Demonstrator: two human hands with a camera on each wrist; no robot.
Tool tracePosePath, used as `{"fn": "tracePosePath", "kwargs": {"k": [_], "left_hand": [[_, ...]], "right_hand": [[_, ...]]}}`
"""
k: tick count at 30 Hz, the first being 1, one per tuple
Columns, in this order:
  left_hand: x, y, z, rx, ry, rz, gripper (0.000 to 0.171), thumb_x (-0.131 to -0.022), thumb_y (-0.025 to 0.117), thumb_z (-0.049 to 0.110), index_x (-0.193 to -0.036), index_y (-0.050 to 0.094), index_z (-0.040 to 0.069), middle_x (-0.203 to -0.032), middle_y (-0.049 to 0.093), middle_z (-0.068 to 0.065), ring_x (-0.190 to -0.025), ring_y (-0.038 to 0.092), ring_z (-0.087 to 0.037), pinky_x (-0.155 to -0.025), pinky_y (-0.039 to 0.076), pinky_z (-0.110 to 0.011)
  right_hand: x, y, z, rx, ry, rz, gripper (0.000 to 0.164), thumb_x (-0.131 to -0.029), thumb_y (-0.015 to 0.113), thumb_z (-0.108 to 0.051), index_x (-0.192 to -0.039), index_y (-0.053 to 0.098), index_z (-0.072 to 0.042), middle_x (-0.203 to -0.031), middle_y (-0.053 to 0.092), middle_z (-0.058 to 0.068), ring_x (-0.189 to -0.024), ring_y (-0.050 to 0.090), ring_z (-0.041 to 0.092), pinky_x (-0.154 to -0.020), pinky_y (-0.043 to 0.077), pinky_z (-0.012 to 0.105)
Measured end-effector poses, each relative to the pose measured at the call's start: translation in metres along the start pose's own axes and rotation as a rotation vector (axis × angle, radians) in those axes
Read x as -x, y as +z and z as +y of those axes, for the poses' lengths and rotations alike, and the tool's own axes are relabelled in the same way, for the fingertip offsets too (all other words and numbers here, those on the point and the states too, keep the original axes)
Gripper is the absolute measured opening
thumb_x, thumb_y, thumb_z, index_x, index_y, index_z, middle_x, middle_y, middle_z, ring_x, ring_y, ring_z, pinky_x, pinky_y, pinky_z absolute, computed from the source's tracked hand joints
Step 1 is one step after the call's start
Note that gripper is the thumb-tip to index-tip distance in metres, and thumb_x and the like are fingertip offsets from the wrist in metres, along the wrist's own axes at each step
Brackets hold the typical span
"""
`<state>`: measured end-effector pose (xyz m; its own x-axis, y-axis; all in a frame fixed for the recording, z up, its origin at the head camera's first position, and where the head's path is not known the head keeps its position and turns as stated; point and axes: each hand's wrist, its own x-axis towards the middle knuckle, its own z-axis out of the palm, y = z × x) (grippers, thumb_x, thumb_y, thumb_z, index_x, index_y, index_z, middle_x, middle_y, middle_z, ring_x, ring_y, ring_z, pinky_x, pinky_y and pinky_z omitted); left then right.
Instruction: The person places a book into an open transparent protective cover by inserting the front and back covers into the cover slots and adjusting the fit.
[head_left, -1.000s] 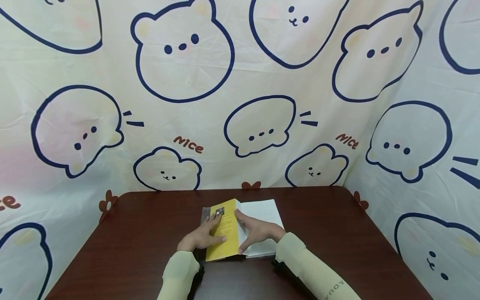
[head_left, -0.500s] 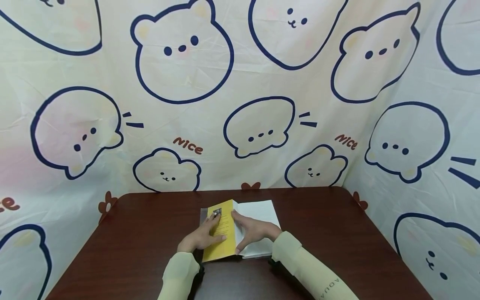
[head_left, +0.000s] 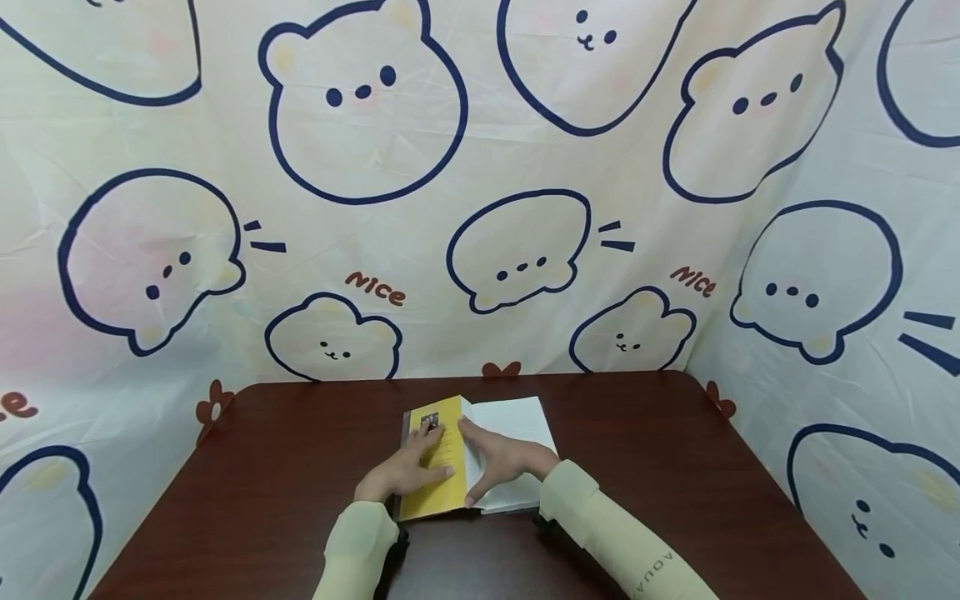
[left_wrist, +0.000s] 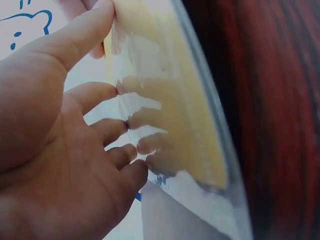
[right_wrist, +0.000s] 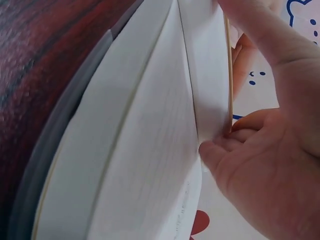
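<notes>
A book with a yellow flap (head_left: 446, 492) lies on the dark table, white pages (head_left: 517, 414) opened to the right. My left hand (head_left: 405, 471) has its fingers spread, the tips touching the flap, which has a small dark picture near its top. In the left wrist view, the fingers mirror in the glossy yellow surface (left_wrist: 185, 100). My right hand (head_left: 510, 458) grips the book at the flap's right edge, index finger near the top and thumb near the bottom. Fingertips (right_wrist: 210, 150) sit at the page edge in the right wrist view, some hidden behind it.
The brown wooden table (head_left: 300, 442) extends around the book on all sides. A cloth backdrop (head_left: 420, 250) printed with bear outlines hangs behind it and along both sides. A grey strip of the cover (left_wrist: 212, 90) runs along the book's outer edge.
The book has slid slightly left, and my right hand has travelled left with it. My left hand has stayed nearly in place. Less of the grey strip shows at the flap's left.
</notes>
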<state>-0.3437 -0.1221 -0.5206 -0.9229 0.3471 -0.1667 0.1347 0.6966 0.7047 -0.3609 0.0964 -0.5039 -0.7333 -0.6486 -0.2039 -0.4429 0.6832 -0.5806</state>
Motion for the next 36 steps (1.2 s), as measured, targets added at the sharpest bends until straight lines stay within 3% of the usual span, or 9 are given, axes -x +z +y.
{"fn": "tracePosePath", "kwargs": {"k": [16, 36], "left_hand": [[-0.0005, 0.0021, -0.0027, 0.015, -0.036, -0.008, 0.086, -0.082, 0.069, 0.053, -0.153, 0.028, 0.027, -0.162, 0.009, -0.012, -0.147, 0.009, -0.04, -0.108, 0.023, -0.068], [-0.0015, 0.0027, 0.0014, -0.01, 0.012, -0.014, 0.081, -0.086, 0.068, 0.046, -0.152, 0.03, 0.02, -0.162, 0.009, -0.012, -0.149, 0.004, -0.037, -0.11, 0.019, -0.067]], "right_hand": [[-0.0007, 0.0004, 0.0044, -0.04, 0.021, -0.004, 0.133, -0.061, 0.087, -0.05, -0.156, 0.003, -0.011, -0.163, 0.006, 0.01, -0.149, 0.011, 0.022, -0.118, 0.022, 0.044], [-0.0075, 0.001, -0.0007, 0.039, 0.034, -0.031, 0.132, -0.061, 0.085, -0.055, -0.156, 0.004, -0.011, -0.163, 0.004, 0.011, -0.149, 0.01, 0.022, -0.118, 0.022, 0.041]]}}
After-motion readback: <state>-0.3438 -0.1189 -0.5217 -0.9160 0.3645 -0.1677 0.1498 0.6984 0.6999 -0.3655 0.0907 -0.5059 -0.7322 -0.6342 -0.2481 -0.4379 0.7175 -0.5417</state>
